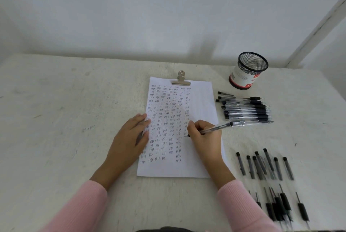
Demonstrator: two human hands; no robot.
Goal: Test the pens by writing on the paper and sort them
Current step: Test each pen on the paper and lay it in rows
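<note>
A white sheet of paper (200,104) under a metal clip (181,79) lies mid-table, filled with columns of small written words. My right hand (205,135) grips a clear pen (217,128) with its tip touching the paper near the right-hand column. My left hand (132,134) lies flat with fingers apart on the sheet's left edge. A stack of several clear pens with black grips (245,109) lies right of the paper. Another group of several pens (269,181) lies spread at the near right.
A black mesh pen cup (248,71) with a white and red label stands at the back right, nothing visible inside. The table surface (65,110) is off-white and rough. A white wall rises behind it.
</note>
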